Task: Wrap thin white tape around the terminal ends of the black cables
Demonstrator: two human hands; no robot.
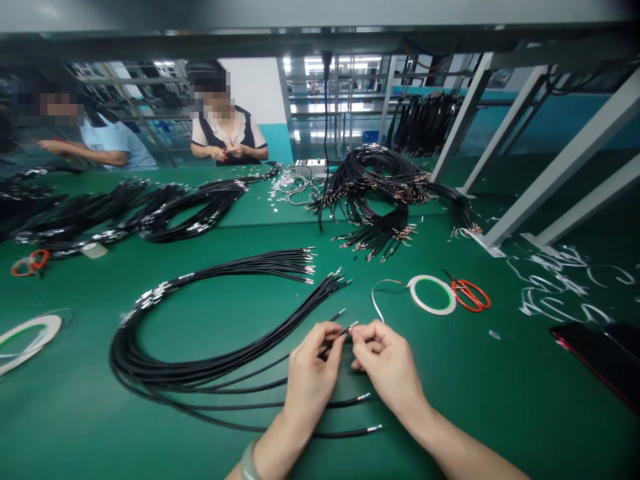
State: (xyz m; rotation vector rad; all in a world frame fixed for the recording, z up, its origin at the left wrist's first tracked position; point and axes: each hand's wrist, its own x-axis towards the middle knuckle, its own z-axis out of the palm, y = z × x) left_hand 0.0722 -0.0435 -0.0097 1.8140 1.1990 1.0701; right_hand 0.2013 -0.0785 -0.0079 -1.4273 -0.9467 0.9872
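My left hand (316,363) pinches a black cable (274,385) just behind its end. Thumb and fingertips of my right hand (383,357) are pressed together at the bare tip (353,325) of that cable; whether they hold something small there is too fine to make out. The cable belongs to a looped bundle of black cables (200,365) on the green table, curving round to the left. Two loose cable ends, one of them with a silvery tip (374,429), lie below my left hand. More cable ends (333,283) fan out beyond my hands.
Orange-handled scissors (471,295) lie right of a white tape roll (433,295). White scraps (560,280) and a dark phone-like object (597,363) are at the right. Cable heaps (375,180) stand farther back near slanted metal legs (565,163). Two people (230,133) work across the table.
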